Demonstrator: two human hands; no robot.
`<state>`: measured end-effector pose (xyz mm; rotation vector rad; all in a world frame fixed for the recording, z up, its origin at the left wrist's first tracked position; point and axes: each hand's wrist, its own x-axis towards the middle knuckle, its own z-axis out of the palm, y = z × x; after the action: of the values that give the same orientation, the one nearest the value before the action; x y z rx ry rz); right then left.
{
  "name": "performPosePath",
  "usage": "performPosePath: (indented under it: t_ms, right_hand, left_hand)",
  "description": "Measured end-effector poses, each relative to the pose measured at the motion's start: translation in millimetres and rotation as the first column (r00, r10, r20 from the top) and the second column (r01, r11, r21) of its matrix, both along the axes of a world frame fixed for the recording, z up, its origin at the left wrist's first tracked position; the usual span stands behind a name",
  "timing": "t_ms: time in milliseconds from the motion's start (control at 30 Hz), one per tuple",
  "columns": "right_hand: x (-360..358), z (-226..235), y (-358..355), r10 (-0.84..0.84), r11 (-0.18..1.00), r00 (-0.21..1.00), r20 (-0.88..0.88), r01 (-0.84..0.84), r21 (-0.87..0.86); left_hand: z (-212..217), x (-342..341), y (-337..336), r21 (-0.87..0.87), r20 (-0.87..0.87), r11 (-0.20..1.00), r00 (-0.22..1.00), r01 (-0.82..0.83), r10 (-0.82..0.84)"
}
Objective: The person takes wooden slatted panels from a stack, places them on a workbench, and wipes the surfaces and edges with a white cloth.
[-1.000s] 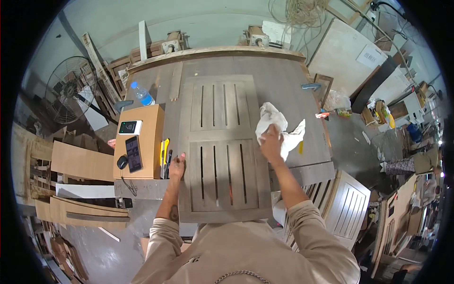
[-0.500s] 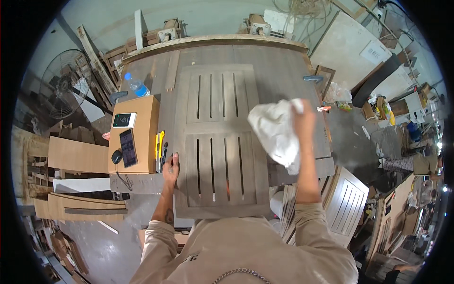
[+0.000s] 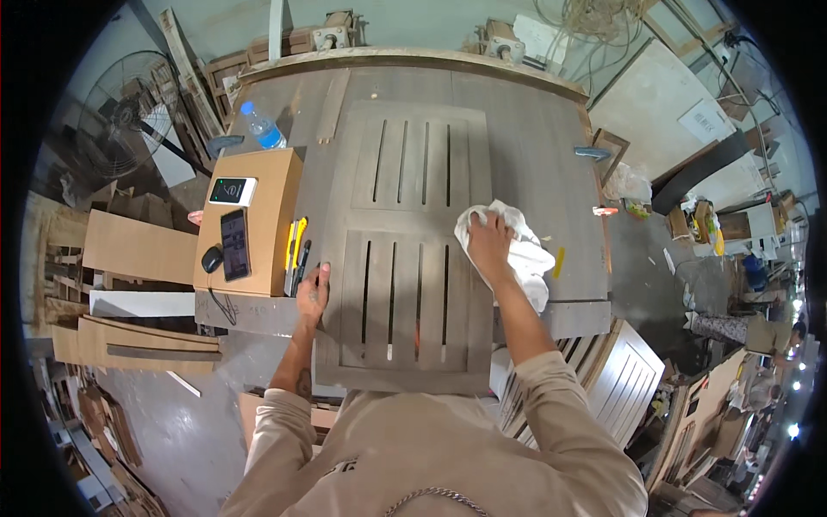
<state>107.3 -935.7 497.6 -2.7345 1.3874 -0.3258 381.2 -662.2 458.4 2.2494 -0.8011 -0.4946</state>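
A grey-brown wooden door panel point(image 3: 355, 293) with two sets of narrow slots lies flat on the workbench in front of me. At its left edge, my left hand point(image 3: 313, 291) is closed against the side, with some fingers hidden. Toward the right edge, my right hand point(image 3: 489, 244) grips a bunched white cloth point(image 3: 527, 263) and presses it on the panel's frame. Part of the cloth spreads past the edge over the bench. A thin yellow strip point(image 3: 559, 263) lies on the bench just right of the cloth.
Left of the panel, a cardboard box point(image 3: 269, 207) carries a phone point(image 3: 234, 245), a white device point(image 3: 233, 191) and a black mouse point(image 3: 212, 258). Yellow cutters point(image 3: 295, 246) lie beside it, a water bottle point(image 3: 263, 127) behind. Slotted panels point(image 3: 622, 370) lean at the lower right.
My right hand has come left and down with the cloth, from above the bench onto the panel's right side. The yellow strip has come into sight. My left hand stays at the left edge.
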Motion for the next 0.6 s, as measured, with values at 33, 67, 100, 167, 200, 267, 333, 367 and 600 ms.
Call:
performPosePath:
  t_ms: [33,67,100,167,200,267,333,367,600]
  right_hand:
    - [4,-2,3,0.006,1.000,1.000,0.000,-0.006,0.001]
    - [7,-5,10,-0.002,1.000,0.998,-0.056,0.003,0.015]
    - [7,-7,20,-0.010,1.000,0.994,-0.111,0.013,0.027]
    - [5,-12,31,-0.003,0.999,0.993,-0.121,0.008,0.035]
    - [9,-13,25,-0.016,1.000,0.993,-0.116,0.018,0.016]
    - [3,-15,20,-0.029,0.999,0.995,-0.098,0.026,-0.029]
    - [15,-17,-1,-0.029,0.996,0.993,-0.118,0.018,-0.092]
    - [18,-18,-4,0.004,0.995,0.990,-0.139,-0.018,-0.097]
    - [5,-15,44,-0.004,1.000,0.984,-0.176,0.002,-0.016]
  left_hand:
    - [-1,2,2,0.001,0.000,1.000,1.000,-0.006,0.006]
    - [-2,3,5,-0.013,0.003,1.000,1.000,-0.006,0.006]
    - [-3,4,8,-0.027,0.007,1.000,1.000,-0.006,0.006]
    - [-7,3,5,-0.016,0.041,0.999,0.998,-0.048,0.049]
    - [-8,8,0,-0.054,0.037,0.998,0.999,-0.034,0.036]
    - [-3,1,-1,-0.102,0.000,0.995,1.000,0.014,-0.014]
    - [-5,6,0,-0.060,-0.026,0.998,1.000,0.002,-0.004]
    - [-7,9,2,-0.021,-0.045,1.000,0.999,-0.018,0.017]
    - [-14,6,3,0.011,0.011,1.000,1.000,-0.011,0.010]
